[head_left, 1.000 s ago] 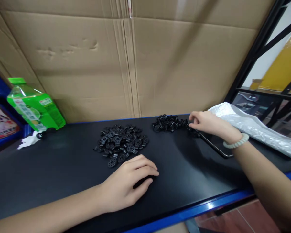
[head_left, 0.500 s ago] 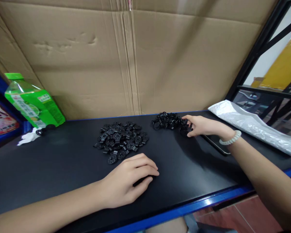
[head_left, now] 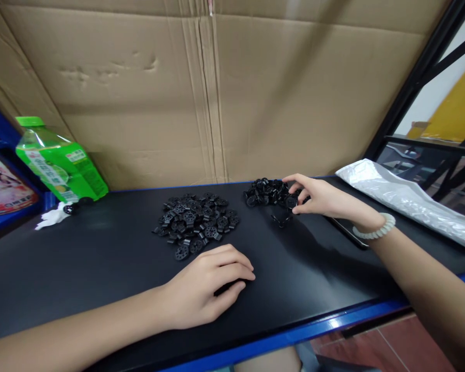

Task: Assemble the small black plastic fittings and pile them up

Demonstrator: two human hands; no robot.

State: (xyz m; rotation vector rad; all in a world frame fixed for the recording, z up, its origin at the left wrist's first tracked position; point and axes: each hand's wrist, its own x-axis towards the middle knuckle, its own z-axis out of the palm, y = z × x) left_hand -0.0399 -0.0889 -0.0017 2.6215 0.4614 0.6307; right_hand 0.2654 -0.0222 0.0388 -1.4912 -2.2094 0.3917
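Observation:
My left hand (head_left: 213, 287) rests on the black tabletop (head_left: 112, 258), fingers bent and a little apart, nothing in it. Just beyond it lies a pile of black round parts with holes (head_left: 196, 219). My right hand (head_left: 313, 196), with a beaded bracelet (head_left: 375, 230) at the wrist, is at the right end of a second, smaller black pile (head_left: 265, 191). Its fingers are spread and curved over a black part (head_left: 291, 201); whether they touch it is unclear. A loose black piece (head_left: 281, 220) lies in front of that pile.
At the left lean a green bottle (head_left: 64, 165) and a white crumpled tissue (head_left: 53, 216). A cardboard sheet (head_left: 139, 103) stands behind the table. On the right are a silvery plastic bag (head_left: 406, 199) and a dark flat object (head_left: 346, 232), partly under my right forearm.
My right hand has shifted slightly left, and a loose black piece now shows in front of the smaller pile. My left hand has stayed in place.

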